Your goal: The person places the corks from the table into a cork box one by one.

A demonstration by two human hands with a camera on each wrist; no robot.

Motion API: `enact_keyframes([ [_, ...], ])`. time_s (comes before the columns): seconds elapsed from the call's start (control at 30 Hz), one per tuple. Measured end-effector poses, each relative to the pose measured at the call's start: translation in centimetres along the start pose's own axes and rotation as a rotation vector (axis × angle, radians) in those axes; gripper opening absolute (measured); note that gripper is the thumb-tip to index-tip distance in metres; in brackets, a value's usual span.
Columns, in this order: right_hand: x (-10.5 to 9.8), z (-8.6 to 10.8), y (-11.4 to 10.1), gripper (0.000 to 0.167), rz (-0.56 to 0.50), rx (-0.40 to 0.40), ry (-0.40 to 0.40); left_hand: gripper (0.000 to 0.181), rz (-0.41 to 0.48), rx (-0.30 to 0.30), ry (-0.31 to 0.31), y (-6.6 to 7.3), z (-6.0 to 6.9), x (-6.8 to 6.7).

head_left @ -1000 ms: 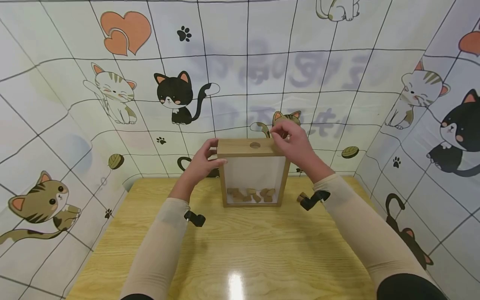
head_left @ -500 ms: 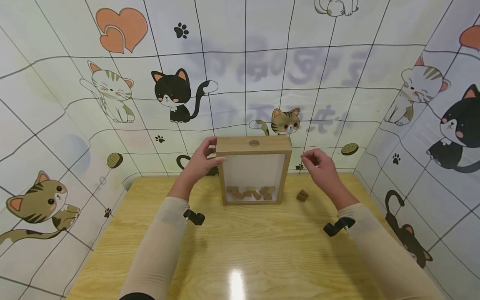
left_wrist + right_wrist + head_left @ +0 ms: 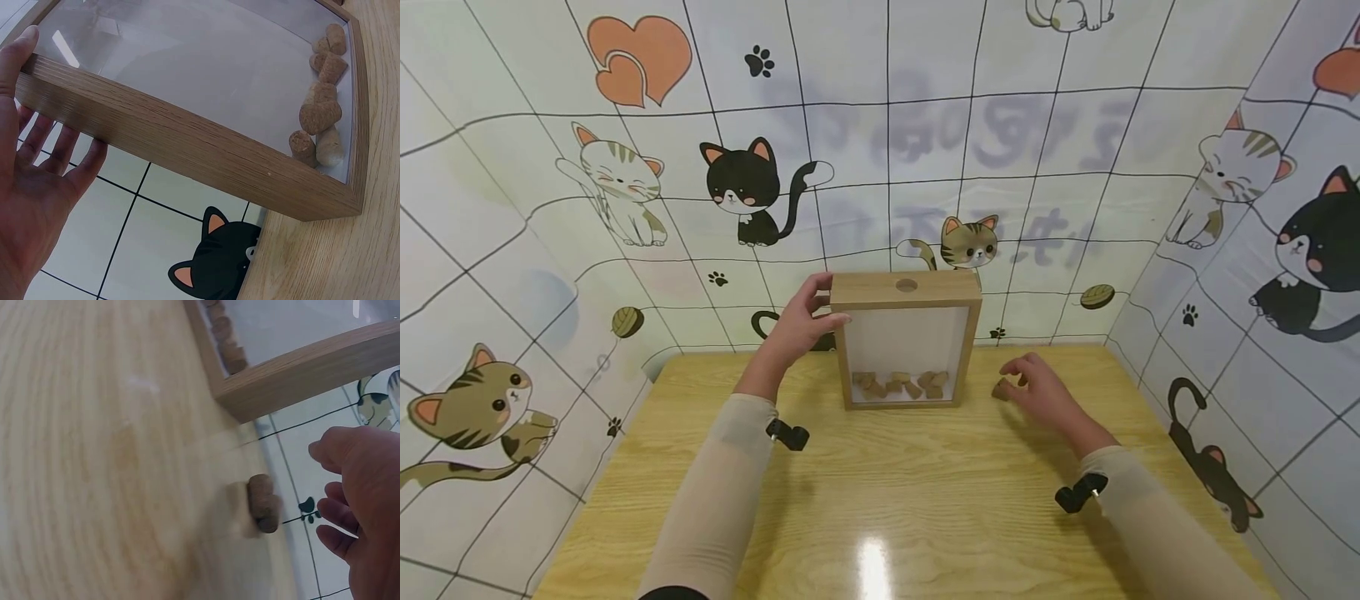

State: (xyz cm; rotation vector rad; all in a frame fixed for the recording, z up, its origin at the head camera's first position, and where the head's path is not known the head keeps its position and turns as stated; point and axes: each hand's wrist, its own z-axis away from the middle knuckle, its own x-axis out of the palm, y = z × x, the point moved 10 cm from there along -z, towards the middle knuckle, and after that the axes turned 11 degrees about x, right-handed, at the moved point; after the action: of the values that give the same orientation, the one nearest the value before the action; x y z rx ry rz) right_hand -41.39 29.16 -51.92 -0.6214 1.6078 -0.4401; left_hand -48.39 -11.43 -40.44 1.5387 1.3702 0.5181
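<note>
A wooden shadow box (image 3: 906, 290) with a clear front and a round hole in its top stands upright on the table. Several corks (image 3: 322, 115) lie along its bottom inside. My left hand (image 3: 797, 327) grips the box's upper left side, thumb on the front edge and fingers along the side. To the right of the box, loose corks (image 3: 261, 499), seemingly two, lie on the tabletop. My right hand (image 3: 1043, 398) is just beside them with its fingers slightly bent and apart, holding nothing; in the head view its fingers partly cover the corks.
The light wood table (image 3: 880, 483) reaches back to a white gridded cloth (image 3: 850, 150) printed with cats, which hangs behind and on both sides. The box stands near the table's back edge.
My right hand has come off the box's top right, moved right and then down to the loose corks. My left hand has stayed on the box.
</note>
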Motion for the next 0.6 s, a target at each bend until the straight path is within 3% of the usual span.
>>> enact_keyframes([
  [0.2,1.2,0.5,1.0,0.027,0.061,-0.007,0.001,0.078,0.011,0.002,-0.003,0.1,0.0,0.2],
  [0.37,1.6,0.6,1.3,0.026,0.052,-0.020,0.013,0.078,0.004,-0.002,-0.003,0.0,0.0,0.2],
  [0.6,2.4,0.1,2.1,0.022,0.028,0.028,-0.015,0.077,0.007,0.006,0.003,0.1,0.0,0.1],
])
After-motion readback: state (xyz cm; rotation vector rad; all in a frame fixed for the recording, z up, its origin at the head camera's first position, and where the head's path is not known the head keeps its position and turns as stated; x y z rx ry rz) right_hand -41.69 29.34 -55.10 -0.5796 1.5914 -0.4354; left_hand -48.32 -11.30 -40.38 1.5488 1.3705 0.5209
